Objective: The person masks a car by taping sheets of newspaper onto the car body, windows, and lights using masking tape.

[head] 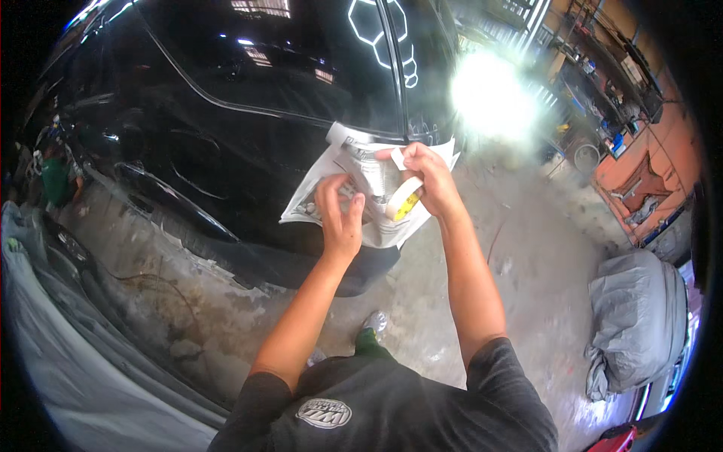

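Observation:
Sheets of newspaper [316,198] cover part of a corner of a glossy black car [260,164]. My right hand [432,181] holds a roll of masking tape [404,198], cream outside with a yellow printed core. A short pale piece of tape [399,159] shows at that hand's fingertips. My left hand [339,217] is in front of the newspaper, thumb and fingers apart, with nothing visible between them. Whether its fingertips touch the paper I cannot tell.
A bright lamp [497,96] glares beyond the car's corner. Grey sheeting [68,361] drapes something at the left, and a grey-covered bulky object [638,322] stands at the right. Cluttered shelving [604,79] and a bucket [586,157] are farther off. A person in green [55,178] is at the far left.

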### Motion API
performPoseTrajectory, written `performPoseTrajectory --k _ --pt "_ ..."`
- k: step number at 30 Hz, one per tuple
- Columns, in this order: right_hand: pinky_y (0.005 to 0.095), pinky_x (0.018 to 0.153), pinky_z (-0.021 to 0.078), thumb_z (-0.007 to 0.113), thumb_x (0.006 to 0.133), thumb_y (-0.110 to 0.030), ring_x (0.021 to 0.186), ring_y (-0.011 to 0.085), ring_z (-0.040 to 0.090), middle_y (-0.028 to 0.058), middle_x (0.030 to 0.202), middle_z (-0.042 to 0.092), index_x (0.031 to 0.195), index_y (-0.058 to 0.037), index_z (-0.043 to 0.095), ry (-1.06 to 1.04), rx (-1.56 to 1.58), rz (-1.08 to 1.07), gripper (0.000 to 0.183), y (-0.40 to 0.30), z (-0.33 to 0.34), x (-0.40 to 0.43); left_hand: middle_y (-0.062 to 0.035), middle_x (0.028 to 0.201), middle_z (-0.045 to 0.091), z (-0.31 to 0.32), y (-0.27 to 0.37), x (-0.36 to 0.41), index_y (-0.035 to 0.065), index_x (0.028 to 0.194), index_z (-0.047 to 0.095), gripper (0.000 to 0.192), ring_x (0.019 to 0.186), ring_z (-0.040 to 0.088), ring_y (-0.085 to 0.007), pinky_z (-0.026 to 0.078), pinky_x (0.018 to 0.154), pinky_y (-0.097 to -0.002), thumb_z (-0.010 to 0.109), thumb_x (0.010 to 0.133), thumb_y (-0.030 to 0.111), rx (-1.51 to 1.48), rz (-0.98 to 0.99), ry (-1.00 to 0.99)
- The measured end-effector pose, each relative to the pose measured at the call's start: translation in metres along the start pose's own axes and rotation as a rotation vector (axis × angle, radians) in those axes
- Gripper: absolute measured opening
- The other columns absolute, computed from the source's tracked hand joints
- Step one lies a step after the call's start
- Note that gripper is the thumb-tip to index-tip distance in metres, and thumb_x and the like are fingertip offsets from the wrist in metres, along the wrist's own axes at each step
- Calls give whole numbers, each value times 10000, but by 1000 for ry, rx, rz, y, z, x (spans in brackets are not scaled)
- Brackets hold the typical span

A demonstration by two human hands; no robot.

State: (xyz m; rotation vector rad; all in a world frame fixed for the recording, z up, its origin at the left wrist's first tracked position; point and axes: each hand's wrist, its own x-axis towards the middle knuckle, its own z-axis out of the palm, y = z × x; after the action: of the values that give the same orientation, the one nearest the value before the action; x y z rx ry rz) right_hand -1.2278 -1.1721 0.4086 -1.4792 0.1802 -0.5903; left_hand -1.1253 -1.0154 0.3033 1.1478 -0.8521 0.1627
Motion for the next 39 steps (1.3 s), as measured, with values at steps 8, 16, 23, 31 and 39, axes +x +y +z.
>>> performPoseTrajectory --k 8,16,23,31,39 --pt "217 413 309 542 920 -141 453 49 367 75 769 653 916 -77 557 0 -65 35 66 -24 31 12 -211 1133 622 22 35 59 -15 1246 562 424 1090 577 -385 436 952 -458 658 901 214 54 -140 44" --pt "193 421 306 520 925 -109 500 34 346 243 1077 726 920 -82 525 49 4 -33 28 -27 16 23 -105 1048 554 -16 25 97 17 1101 627 310 887 559 -264 476 810 -388 748 820 70 354 50 45" --pt "260 489 390 549 948 -167 551 77 476 175 970 744 948 -70 575 52 -304 -51 100 -45 26 26 -86 1025 525 -9 15 99 50 1147 569 445 694 536 -163 485 707 -333 821 780 71 94 -66 244" --pt "453 633 523 694 891 -320 711 357 676 141 725 676 885 -65 625 -188 -1583 -284 264 -91 84 43 -54 1030 535 -24 18 96 78 996 648 250 661 512 -143 475 675 -317 810 808 109 284 40 147" --pt "447 716 576 682 874 -518 801 357 724 186 808 723 881 -13 738 -29 -2119 -87 508 -78 91 85 -147 1095 543 -26 23 108 49 1065 609 604 965 604 -341 493 857 -441 833 757 518 521 -1 166"
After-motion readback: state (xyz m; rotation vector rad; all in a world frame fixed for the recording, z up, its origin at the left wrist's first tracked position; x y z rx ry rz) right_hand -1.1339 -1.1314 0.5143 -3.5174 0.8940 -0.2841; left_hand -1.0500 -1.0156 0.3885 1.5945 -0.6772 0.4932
